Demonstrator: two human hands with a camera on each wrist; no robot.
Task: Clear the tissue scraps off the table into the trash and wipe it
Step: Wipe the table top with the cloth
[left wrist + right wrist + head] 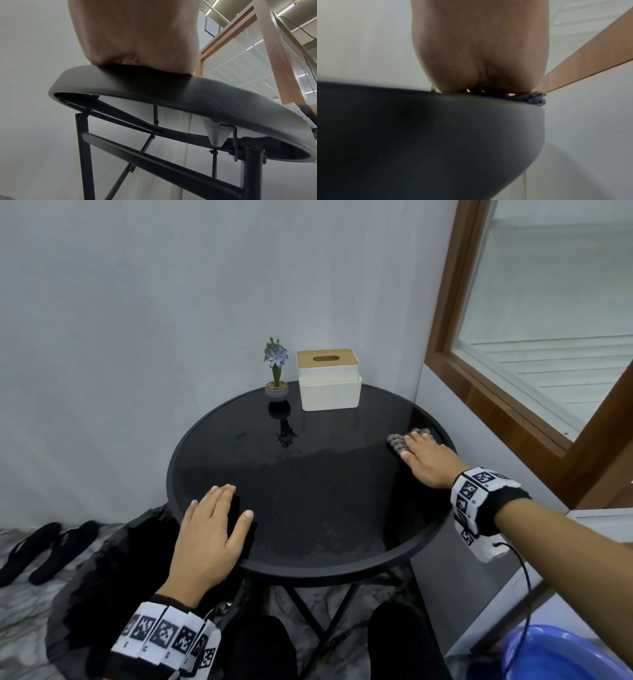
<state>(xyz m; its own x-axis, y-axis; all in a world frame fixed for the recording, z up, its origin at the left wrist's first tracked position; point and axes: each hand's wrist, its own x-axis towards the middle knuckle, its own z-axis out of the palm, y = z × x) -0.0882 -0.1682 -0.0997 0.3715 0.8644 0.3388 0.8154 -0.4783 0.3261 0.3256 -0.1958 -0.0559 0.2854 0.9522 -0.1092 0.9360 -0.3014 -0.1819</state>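
The round black glass table (308, 494) shows a wet sheen and no tissue scraps. My right hand (424, 457) lies flat with straight fingers near the table's right edge, pressing a grey-purple cloth (397, 441) that sticks out past the fingertips. The right wrist view shows that hand (479, 47) from below, with the cloth (534, 99) bunched at the table rim (436, 128). My left hand (212, 529) rests flat on the front-left part of the table, fingers straight, holding nothing. Its palm (137, 33) sits on the rim (223, 97) in the left wrist view.
A white tissue box with a wooden lid (329, 381) and a small potted flower (276, 378) stand at the table's far edge. A black trash bag (102, 577) gapes on the floor at the left, beside black slippers (44, 549). A blue basin (561, 655) sits at the lower right.
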